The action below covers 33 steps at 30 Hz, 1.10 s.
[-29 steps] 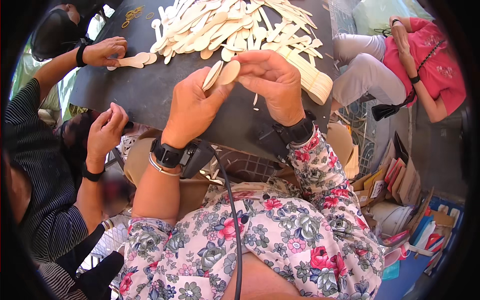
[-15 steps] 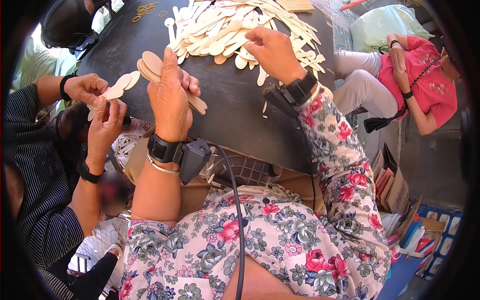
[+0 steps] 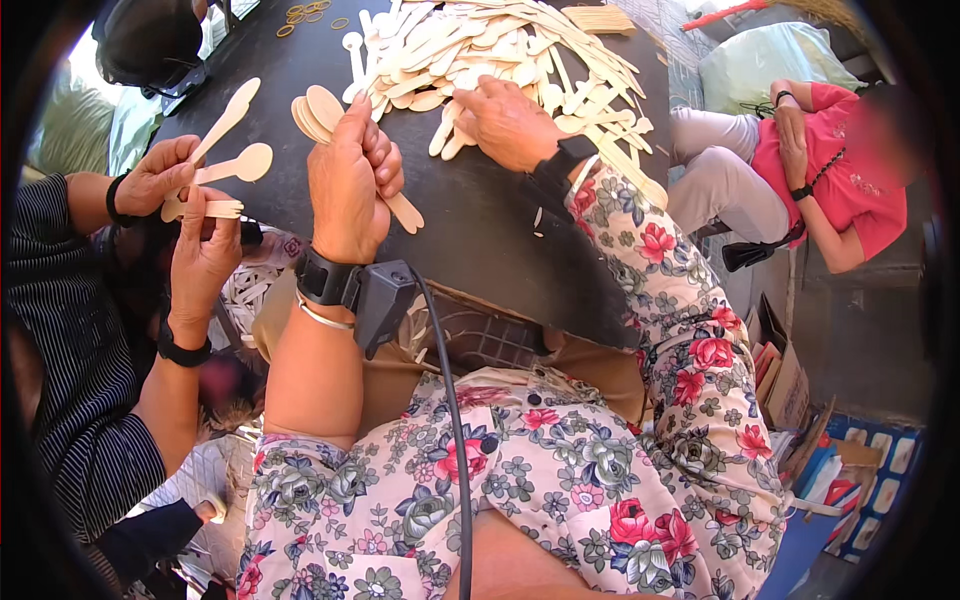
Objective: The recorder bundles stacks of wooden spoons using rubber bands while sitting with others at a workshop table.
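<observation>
My left hand (image 3: 350, 180) is closed round a small bundle of flat wooden spoons (image 3: 322, 108). Their rounded bowls fan out above the thumb and the handle ends stick out below the fist. At the near edge of a heap of wooden spoons (image 3: 470, 55), my right hand (image 3: 510, 125) has its fingers bent down onto a few loose spoons (image 3: 450, 132). The fingertips are partly hidden, and the spoons poke out to their left. Both wrists wear black bands with a device.
At my left, a co-worker's hands (image 3: 190, 190) hold several wooden spoons. Rubber bands (image 3: 303, 14) lie on the dark table (image 3: 440, 220) at the far left, and a neat stack of wooden pieces (image 3: 598, 19) at the far right. Someone in a pink top (image 3: 840, 170) sits at right.
My right hand has come down and left onto the heap's near edge, where spoons now lie further left. My left hand stays round its bundle. The co-worker's spoons are spread apart.
</observation>
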Each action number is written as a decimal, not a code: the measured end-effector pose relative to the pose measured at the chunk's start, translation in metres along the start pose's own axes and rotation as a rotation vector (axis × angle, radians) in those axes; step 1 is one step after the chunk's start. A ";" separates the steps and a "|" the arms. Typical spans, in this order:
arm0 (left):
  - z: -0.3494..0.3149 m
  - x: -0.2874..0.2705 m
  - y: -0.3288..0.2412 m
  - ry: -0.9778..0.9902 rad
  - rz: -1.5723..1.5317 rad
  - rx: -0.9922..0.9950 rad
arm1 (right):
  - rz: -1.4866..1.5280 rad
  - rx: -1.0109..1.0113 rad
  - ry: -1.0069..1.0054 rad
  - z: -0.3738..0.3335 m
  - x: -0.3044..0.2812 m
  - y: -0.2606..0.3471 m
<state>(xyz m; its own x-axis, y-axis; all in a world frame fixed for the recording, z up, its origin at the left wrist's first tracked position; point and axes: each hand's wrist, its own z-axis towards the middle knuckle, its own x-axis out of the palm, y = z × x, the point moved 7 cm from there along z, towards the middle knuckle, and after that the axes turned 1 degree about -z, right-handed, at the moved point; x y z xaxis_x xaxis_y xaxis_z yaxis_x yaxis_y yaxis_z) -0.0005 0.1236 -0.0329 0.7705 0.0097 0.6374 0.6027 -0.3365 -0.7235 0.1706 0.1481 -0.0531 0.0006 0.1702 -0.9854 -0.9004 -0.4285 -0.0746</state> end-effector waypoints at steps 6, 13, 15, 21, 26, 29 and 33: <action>0.004 0.007 0.011 0.038 0.038 -0.031 | 0.340 0.081 0.016 -0.035 -0.022 0.013; 0.012 0.007 0.024 0.069 0.040 -0.087 | 0.214 0.374 -0.040 -0.050 -0.042 0.008; 0.013 0.009 0.029 0.080 0.008 -0.129 | 0.203 0.399 0.029 -0.050 -0.048 0.021; 0.015 0.011 0.040 0.077 0.014 -0.183 | 0.111 0.483 0.179 -0.035 -0.027 0.037; 0.015 0.014 0.042 0.102 0.019 -0.195 | 0.185 0.542 0.159 -0.039 -0.021 0.024; 0.015 0.014 0.044 0.100 0.029 -0.198 | 0.165 0.518 0.098 -0.046 -0.023 0.022; 0.015 0.011 0.049 0.101 0.041 -0.230 | 0.247 0.533 0.003 -0.054 -0.029 0.023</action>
<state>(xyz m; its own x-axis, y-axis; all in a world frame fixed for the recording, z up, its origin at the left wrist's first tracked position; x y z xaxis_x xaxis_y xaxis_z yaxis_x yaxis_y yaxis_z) 0.0402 0.1218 -0.0652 0.7615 -0.0987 0.6406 0.4996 -0.5403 -0.6771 0.1736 0.0858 -0.0348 -0.2361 0.1189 -0.9644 -0.9687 0.0501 0.2433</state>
